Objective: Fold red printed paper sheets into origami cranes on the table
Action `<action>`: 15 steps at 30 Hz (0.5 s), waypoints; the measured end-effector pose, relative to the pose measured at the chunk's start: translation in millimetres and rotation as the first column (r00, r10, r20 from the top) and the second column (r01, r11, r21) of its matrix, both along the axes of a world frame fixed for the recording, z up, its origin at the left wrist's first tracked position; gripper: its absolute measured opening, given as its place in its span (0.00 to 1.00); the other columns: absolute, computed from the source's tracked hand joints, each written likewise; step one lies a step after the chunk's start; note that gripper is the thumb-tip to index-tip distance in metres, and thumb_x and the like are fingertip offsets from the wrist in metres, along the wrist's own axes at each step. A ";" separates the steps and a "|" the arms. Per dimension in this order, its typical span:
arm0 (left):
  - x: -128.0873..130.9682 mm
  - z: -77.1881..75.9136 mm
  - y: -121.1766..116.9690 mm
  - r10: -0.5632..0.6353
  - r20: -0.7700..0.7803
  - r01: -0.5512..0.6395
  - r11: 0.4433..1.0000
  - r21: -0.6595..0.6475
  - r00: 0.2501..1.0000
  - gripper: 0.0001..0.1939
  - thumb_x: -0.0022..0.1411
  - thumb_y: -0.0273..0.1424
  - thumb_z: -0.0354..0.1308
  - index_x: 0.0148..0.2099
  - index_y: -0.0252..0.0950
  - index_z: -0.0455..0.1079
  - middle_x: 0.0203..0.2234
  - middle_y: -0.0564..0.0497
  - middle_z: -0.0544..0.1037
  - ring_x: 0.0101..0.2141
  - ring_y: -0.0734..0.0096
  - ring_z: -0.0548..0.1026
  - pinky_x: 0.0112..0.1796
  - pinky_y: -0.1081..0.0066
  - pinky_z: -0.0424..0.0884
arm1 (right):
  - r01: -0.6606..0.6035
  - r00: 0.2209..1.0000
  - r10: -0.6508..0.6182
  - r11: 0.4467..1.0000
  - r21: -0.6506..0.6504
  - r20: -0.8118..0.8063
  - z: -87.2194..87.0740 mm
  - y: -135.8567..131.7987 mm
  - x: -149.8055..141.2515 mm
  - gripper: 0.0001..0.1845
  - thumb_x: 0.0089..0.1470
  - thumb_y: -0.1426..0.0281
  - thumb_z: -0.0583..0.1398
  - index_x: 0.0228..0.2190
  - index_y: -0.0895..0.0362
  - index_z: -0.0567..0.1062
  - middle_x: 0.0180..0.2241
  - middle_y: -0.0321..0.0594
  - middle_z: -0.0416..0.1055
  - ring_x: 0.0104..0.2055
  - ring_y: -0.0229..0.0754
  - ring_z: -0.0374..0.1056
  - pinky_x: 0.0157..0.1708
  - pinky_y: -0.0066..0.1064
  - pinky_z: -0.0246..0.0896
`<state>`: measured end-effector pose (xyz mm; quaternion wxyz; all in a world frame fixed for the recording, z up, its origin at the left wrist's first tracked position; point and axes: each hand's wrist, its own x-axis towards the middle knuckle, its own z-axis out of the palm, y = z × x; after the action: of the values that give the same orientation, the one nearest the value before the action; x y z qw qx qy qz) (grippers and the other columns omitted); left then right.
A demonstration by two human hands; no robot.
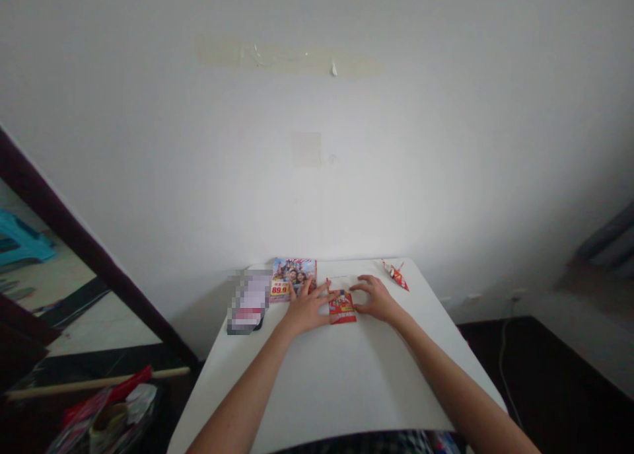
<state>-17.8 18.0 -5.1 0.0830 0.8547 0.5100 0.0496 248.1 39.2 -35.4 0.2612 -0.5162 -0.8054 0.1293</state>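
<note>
A small red printed paper square (pixel 343 308) lies flat on the white table (pixel 341 381). My left hand (pixel 310 306) rests at its left side with fingers spread, the fingertips reaching its edge. On the right, my right hand (pixel 375 299) has its fingers apart and curved beside the paper's right edge, with nothing visible between them. Partly under my left fingers is a colourful printed flyer (pixel 282 275) marked 89.9. A folded paper crane (pixel 396 275) in red and white print sits beyond my right hand, near the table's far right corner.
A blurred-out phone-like object (pixel 250 302) lies at the table's left edge. Behind the table rises a white wall (pixel 317 209). A bag of rubbish (pixel 113 414) stands on the floor at left, below a mirror (pixel 89 275). A cable (pixel 502 361) runs down at right.
</note>
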 end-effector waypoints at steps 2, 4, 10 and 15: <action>-0.2 -1.1 0.4 -0.006 0.009 0.006 1.000 0.002 1.000 0.32 0.60 0.61 0.49 0.66 0.74 0.50 0.71 0.66 0.51 0.70 0.32 0.37 0.53 0.18 0.22 | -0.007 1.000 0.007 1.000 0.004 0.012 -0.6 -3.6 0.9 0.27 0.44 0.64 0.71 0.49 0.46 0.79 0.59 0.47 0.65 0.61 0.54 0.61 0.62 0.51 0.54; -0.5 -1.9 0.8 -0.008 0.014 0.008 1.000 -0.005 1.000 0.33 0.60 0.61 0.50 0.66 0.72 0.51 0.71 0.64 0.51 0.70 0.32 0.37 0.53 0.18 0.22 | -0.004 1.000 0.004 1.000 0.013 0.022 0.2 -6.7 0.9 0.28 0.44 0.64 0.71 0.50 0.46 0.78 0.59 0.47 0.64 0.62 0.55 0.61 0.62 0.51 0.53; -0.2 -1.5 0.8 0.001 0.030 -0.001 1.000 -0.004 1.000 0.33 0.59 0.61 0.51 0.66 0.72 0.53 0.71 0.64 0.52 0.70 0.34 0.36 0.55 0.20 0.22 | 0.083 0.996 -0.083 0.996 0.016 0.032 10.7 -10.8 -7.8 0.12 0.56 0.62 0.63 0.43 0.43 0.81 0.55 0.41 0.69 0.59 0.50 0.64 0.60 0.47 0.57; -0.6 0.6 0.2 -0.005 0.033 0.005 1.000 -0.013 0.999 0.35 0.58 0.63 0.50 0.66 0.72 0.51 0.71 0.64 0.52 0.70 0.33 0.37 0.55 0.20 0.22 | 0.178 0.982 -0.180 0.983 0.040 0.061 17.6 -13.1 -17.1 0.10 0.56 0.58 0.64 0.39 0.44 0.82 0.53 0.41 0.70 0.57 0.51 0.64 0.57 0.47 0.58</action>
<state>-18.4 18.1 -4.6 0.0970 0.8545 0.5068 0.0605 231.0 26.1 -17.8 0.2543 -0.5859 -0.7658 0.0747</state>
